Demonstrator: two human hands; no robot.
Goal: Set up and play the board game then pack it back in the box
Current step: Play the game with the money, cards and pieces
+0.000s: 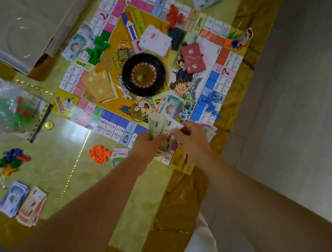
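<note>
1. A fan of green banknotes [159,125] was held over the near edge of the game board [110,124], with the two hands close together on it.
2. The left hand [146,144] was clamped round the lower end of the fan, so that the notes' long axis ran up and away from that hand, towards the middle of the board.
3. The right hand [191,138] was set against the fan's right edge. Its fingertips [174,131] appeared to be pinching the outermost note, though blur hid the exact grip.
4. A loose pile of banknotes [170,105] lay on the board just beyond both hands, slightly nearer the right hand's fingertips. A roulette wheel [144,74] sat farther out, beyond that pile.
5. Counting or dealing was judged to be under way. A note drawn off would most easily be carried forward by the right hand to that pile.
6. Orange house pieces [98,153] lay on the table to the left of the left hand.
</note>
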